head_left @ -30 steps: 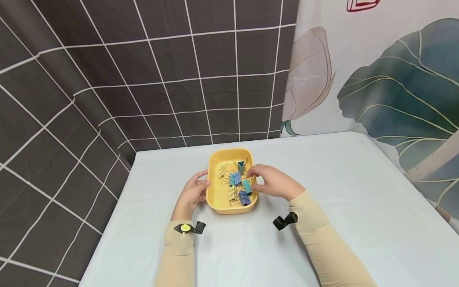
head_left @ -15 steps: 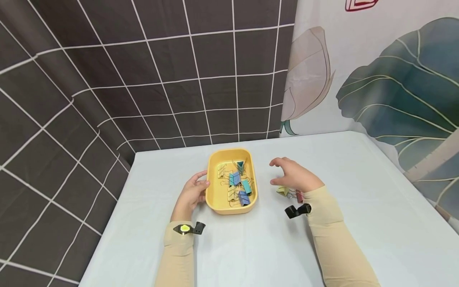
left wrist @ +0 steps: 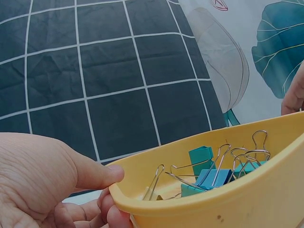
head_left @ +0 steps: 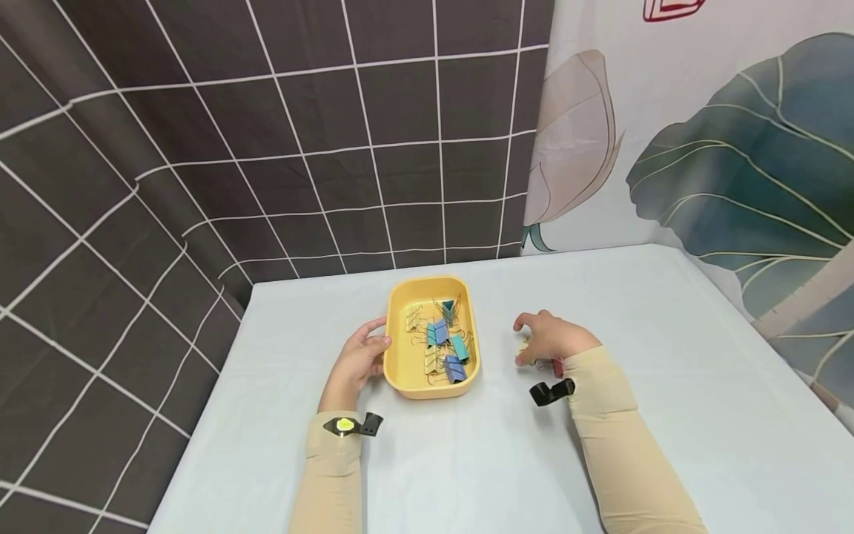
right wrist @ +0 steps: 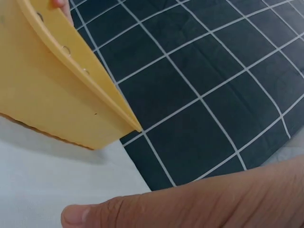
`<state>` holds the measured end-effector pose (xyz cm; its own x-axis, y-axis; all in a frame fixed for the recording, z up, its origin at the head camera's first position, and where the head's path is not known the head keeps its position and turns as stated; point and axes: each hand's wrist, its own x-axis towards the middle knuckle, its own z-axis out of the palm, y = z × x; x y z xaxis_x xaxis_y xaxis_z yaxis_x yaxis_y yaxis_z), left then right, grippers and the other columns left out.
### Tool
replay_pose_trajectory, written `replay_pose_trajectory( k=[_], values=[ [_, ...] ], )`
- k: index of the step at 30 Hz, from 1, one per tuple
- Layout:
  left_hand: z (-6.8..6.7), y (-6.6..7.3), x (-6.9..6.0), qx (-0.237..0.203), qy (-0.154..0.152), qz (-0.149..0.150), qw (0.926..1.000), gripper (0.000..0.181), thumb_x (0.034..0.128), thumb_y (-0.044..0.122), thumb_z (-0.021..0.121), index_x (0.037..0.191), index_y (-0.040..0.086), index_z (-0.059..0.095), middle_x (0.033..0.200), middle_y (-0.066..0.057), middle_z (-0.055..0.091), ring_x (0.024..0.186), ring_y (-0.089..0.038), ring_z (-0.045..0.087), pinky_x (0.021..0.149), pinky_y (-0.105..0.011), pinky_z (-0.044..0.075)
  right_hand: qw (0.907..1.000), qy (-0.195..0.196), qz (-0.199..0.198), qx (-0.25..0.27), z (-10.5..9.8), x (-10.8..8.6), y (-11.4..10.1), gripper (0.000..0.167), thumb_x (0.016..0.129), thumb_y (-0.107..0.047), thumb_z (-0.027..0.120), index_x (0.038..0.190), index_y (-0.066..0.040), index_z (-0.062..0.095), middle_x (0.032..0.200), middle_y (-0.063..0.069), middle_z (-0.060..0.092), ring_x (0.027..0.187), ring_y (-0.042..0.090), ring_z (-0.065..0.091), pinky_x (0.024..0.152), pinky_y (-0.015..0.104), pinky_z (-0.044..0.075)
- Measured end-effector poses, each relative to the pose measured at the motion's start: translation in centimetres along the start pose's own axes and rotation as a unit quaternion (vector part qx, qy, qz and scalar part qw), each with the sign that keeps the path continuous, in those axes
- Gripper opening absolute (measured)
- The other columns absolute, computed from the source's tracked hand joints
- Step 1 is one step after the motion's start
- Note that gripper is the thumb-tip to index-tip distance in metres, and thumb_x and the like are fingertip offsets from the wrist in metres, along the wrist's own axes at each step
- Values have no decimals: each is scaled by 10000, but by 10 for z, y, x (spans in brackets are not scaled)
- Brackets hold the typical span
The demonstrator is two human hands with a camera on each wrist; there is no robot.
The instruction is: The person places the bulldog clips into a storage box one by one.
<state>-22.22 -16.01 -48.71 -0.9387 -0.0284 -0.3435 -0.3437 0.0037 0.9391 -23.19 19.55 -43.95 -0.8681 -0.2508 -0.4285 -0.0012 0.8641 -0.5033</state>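
Note:
My left hand grips the left side of a yellow plastic box. In the left wrist view, the thumb lies on the rim and the other fingers are outside, below it. Several binder clips lie in the box, among them a blue one, a teal one and pale yellow ones. To the right of the box, my right hand hovers low, thumb and forefinger apart around a yellow binder clip, mostly hidden. A red binder clip shows below the palm.
A white cloth covers the table. Behind it hangs a dark cloth with a white grid, and a leaf-patterned curtain is at the back right. Black camera mounts sit on both wrists.
My right hand has left the box's right side, moved right, and lowered over the yellow and red binder clips on the table. The left hand and box stay put.

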Motion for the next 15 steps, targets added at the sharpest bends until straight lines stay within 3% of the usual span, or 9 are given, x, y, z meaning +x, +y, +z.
replay_pose_trajectory(
  k=[7,15],
  values=[
    [0,0,0,6,-3,14,10000,480,989,98,629,1442,220,528,1190,-170,660,806,-207,657,609,-291,555,9998,-47,187,86,4,1,1,642,784,-179,826,1352,-119,534,1196,211,466,513,269,601,430,296,505],
    [-1,0,0,11,22,-36,10000,476,992,99,626,1440,226,529,1189,-166,660,808,-206,657,609,-293,558,10000,-48,56,28,8,7,2,449,781,-26,736,1202,-55,584,858,125,589,556,208,571,440,261,458]
  ],
)
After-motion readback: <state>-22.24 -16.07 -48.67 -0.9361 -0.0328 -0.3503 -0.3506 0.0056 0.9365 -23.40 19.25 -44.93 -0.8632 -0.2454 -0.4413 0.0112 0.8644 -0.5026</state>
